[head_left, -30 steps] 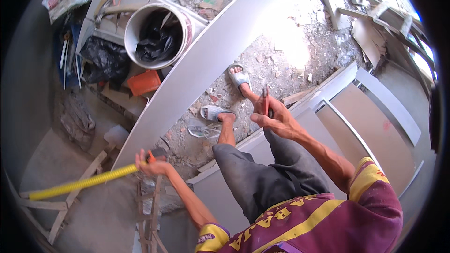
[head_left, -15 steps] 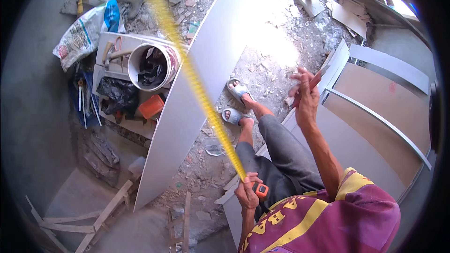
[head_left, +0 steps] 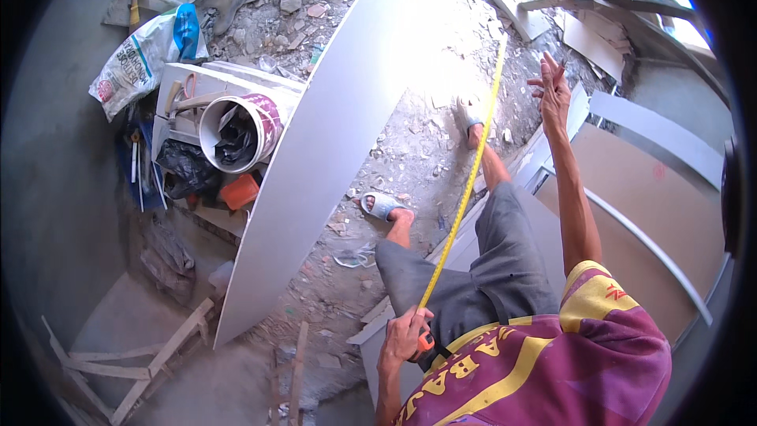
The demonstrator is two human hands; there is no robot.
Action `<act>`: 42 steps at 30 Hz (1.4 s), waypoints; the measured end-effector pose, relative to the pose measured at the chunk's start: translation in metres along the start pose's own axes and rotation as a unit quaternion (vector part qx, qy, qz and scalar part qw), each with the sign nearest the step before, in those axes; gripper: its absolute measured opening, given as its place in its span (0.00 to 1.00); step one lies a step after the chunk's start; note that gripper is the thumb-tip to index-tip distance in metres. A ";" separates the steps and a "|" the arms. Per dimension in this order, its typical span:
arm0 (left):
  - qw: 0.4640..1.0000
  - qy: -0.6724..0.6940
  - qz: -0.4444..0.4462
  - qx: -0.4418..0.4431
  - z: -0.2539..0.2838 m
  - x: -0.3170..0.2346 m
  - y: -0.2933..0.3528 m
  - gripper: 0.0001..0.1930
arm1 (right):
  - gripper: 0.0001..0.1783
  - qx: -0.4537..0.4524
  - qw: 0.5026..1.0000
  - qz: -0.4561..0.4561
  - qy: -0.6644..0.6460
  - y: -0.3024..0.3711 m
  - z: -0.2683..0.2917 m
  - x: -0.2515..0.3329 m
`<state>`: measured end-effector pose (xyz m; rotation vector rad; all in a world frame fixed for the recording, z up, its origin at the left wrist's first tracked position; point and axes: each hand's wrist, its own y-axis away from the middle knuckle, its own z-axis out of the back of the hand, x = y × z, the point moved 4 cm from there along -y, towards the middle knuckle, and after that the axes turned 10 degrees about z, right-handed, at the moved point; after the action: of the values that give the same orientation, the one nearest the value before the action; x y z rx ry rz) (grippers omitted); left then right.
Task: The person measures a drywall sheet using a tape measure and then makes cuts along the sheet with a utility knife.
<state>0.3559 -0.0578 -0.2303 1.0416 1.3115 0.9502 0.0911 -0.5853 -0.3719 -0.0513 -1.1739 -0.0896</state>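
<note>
My left hand [head_left: 404, 337] is wrapped round an orange and black tape measure [head_left: 426, 342], close to my waist. From it the yellow tape blade [head_left: 464, 207] runs out long and straight, up across my thigh and past my right foot, its free end above the rubble floor. Raised to the right of that end, apart from it, is my right hand [head_left: 555, 95]. Some of its fingers stretch upward, and a thin dark tip shows beside them; the rest of what it holds is hidden. A large white board [head_left: 315, 166] leans on edge to my left.
A bucket [head_left: 272, 122] with black plastic inside stands behind the board, near an orange container [head_left: 239, 191] and a printed sack [head_left: 134, 63]. Brown and white panels [head_left: 631, 181] lie at the right. Wooden frames [head_left: 158, 367] stand lower left; rubble covers the floor.
The tape blade has swung right, away from the white board. My right hand has moved up and right; the red-handled tool seen in it before no longer shows clearly. My feet have moved apart.
</note>
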 end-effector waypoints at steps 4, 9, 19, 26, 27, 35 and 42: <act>0.999 -0.005 0.052 0.017 -0.042 -0.061 -0.020 0.25 | 0.32 0.079 0.996 -0.047 0.020 -0.093 0.002 -0.079; 0.991 -0.015 0.134 0.018 -0.104 -0.145 -0.050 0.24 | 0.29 0.109 0.987 -0.097 -0.065 -0.185 -0.003 -0.148; 0.980 -0.037 0.193 0.009 -0.142 -0.258 -0.080 0.23 | 0.20 0.240 0.939 0.121 0.215 -0.291 0.059 -0.209; 0.980 -0.064 0.190 0.003 -0.113 -0.251 -0.096 0.22 | 0.27 0.217 0.967 -0.017 0.129 -0.298 0.050 -0.234; 0.979 -0.067 0.190 0.004 -0.109 -0.245 -0.099 0.22 | 0.26 0.218 0.963 -0.015 0.156 -0.301 0.049 -0.240; 0.981 -0.069 0.180 -0.025 -0.047 -0.199 -0.132 0.21 | 0.22 0.249 0.952 -0.095 0.147 -0.267 0.025 -0.262; 0.979 -0.105 0.153 -0.083 0.021 -0.153 -0.228 0.18 | 0.23 0.262 0.953 -0.150 0.026 -0.258 -0.033 -0.331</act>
<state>0.3619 -0.2692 -0.4071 1.1989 0.8967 1.1245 -0.0302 -0.8303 -0.6913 0.5971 -1.1139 -0.0429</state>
